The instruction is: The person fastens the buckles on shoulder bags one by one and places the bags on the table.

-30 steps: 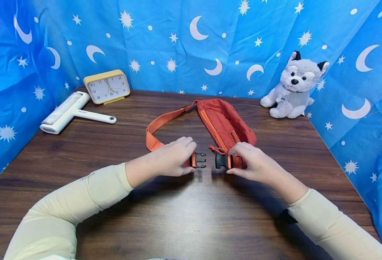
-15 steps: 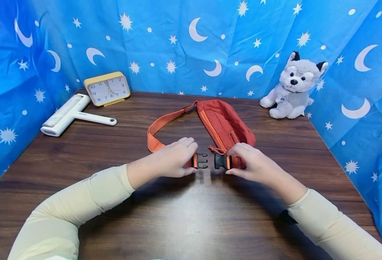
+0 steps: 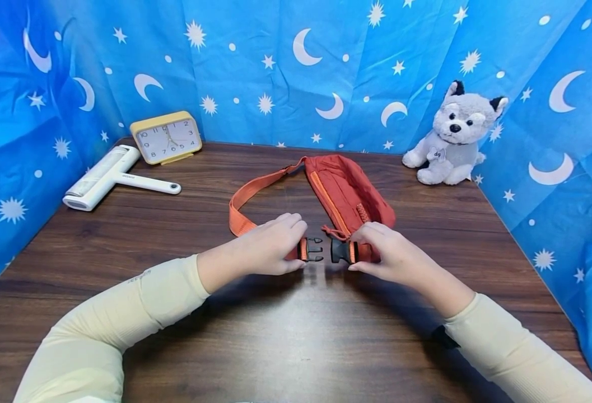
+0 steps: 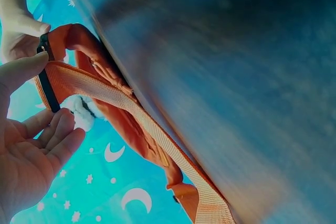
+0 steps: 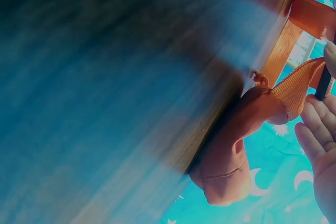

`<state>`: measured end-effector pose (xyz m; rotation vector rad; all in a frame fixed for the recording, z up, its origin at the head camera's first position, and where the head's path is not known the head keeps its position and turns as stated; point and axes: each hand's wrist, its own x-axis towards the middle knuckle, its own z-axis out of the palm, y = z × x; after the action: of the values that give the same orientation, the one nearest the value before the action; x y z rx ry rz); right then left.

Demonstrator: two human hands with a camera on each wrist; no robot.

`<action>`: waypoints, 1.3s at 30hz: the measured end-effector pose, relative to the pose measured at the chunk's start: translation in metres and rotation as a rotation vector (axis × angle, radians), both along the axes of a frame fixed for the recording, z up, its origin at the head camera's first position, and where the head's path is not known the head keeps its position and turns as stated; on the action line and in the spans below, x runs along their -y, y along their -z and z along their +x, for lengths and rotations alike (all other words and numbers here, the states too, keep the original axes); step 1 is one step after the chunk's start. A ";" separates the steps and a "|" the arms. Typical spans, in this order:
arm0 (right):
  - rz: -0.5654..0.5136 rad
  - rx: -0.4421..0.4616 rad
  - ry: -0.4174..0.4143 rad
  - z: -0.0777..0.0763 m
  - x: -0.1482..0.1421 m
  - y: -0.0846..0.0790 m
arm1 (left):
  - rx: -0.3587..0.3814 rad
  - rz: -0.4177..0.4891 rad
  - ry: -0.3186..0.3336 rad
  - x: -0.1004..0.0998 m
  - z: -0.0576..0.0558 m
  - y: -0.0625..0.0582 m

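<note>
A red waist bag [image 3: 351,187] lies on the table with its orange strap [image 3: 247,201] looped out to the left. My left hand [image 3: 273,243] pinches the black pronged buckle half [image 3: 314,249] at one strap end. Between thumb and fingers, my right hand [image 3: 391,250] grips the black socket buckle half [image 3: 340,251], on the end by the bag. Prongs and socket face each other with a small gap between them. The left wrist view shows the thumb and fingertips on the edges of the buckle [image 4: 48,85]. In the right wrist view, the frame edge cuts off the right hand [image 5: 320,135].
A white lint roller [image 3: 106,178] lies at the left, beside a yellow alarm clock [image 3: 167,137]. A grey plush dog [image 3: 454,134] sits at the back right. A blue curtain [image 3: 255,73] with moons and stars surrounds the dark wooden table [image 3: 296,347].
The two buckle halves have come slightly closer together; the left hand has shifted a little right, the right hand a little left. Both keep their hold.
</note>
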<state>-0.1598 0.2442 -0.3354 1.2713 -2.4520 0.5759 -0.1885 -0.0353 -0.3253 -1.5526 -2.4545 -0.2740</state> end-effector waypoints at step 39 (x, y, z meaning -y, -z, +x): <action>-0.010 0.002 -0.042 -0.005 0.010 0.002 | 0.004 -0.024 0.008 -0.003 0.001 0.000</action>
<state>-0.1644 0.2341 -0.3371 1.3214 -2.4261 0.5995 -0.1871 -0.0325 -0.3251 -1.5725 -2.4641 -0.2505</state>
